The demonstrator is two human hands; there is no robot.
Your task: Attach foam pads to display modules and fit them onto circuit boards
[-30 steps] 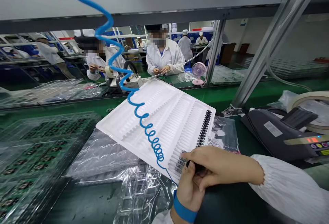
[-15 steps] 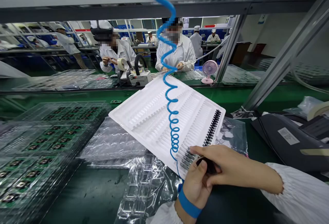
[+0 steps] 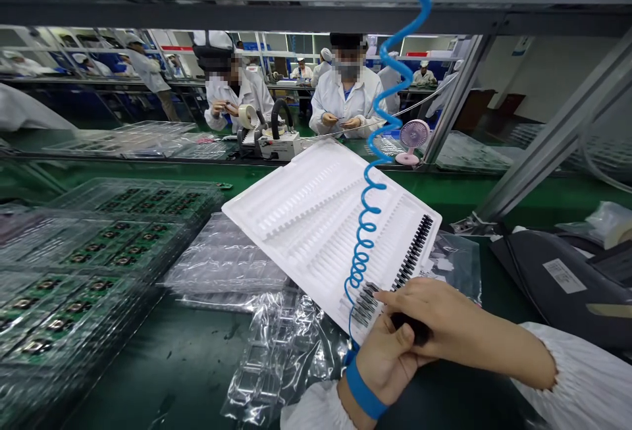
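My left hand (image 3: 388, 359), with a blue wrist strap (image 3: 364, 392) on it, is closed around a dark rounded object (image 3: 413, 328) whose kind I cannot make out. Over the same object my right hand (image 3: 439, 315) is curled from the right, its index finger pointing at the tray's lower corner. Just beyond both hands a white slotted tray (image 3: 316, 219) lies at a slant. Along its right edge stands a row of small black parts (image 3: 413, 252), and nearer to me are thin greyish parts (image 3: 364, 306). A coiled blue cord (image 3: 365, 239) hangs in front of the tray.
Stacked clear trays with green circuit boards (image 3: 93, 245) fill the left. Clear plastic packaging (image 3: 269, 357) lies before the tray. At right is a dark grey device (image 3: 538, 278). Co-workers (image 3: 348, 97) sit across the bench, by a tape dispenser (image 3: 274, 137) and a pink fan (image 3: 413, 140).
The view has turned a little left, so most things sit further right in it. The cord's upper part has shifted right against the tray. Both hands stay together around the dark object.
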